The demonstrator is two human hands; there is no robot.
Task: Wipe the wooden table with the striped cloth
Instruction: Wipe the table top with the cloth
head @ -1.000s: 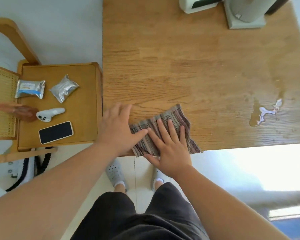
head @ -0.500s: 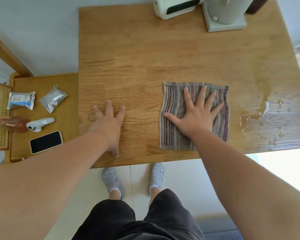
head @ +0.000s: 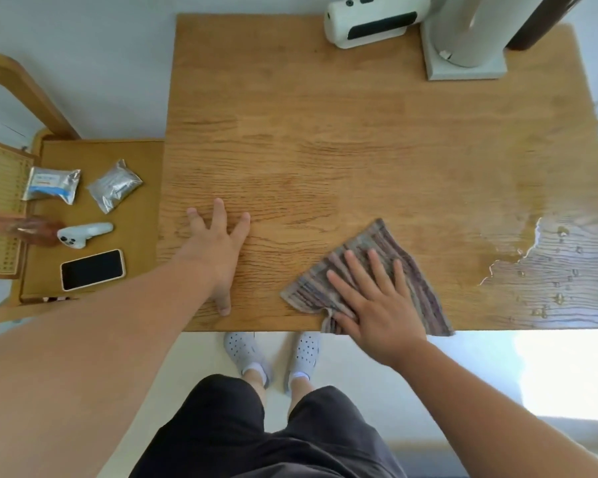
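Note:
The striped cloth [head: 390,250] lies bunched into a rough triangle near the front edge of the wooden table [head: 325,132], one corner hanging over the edge. My right hand [head: 377,305] presses flat on the cloth with fingers spread. My left hand [head: 218,250] rests flat on the bare wood to the left, fingers apart, holding nothing. A wet patch with droplets [head: 546,257] shines on the table at the right, apart from the cloth.
A white device [head: 370,20] and a pale appliance base [head: 463,60] stand at the table's back. A lower side table [head: 139,236] on the left holds two foil packets [head: 114,188], a white controller [head: 83,232] and a phone [head: 92,269].
My right hand dragged the cloth from the middle right back toward the front edge, and it bunched from a flat square into a triangle. My left hand stayed flat on the wood.

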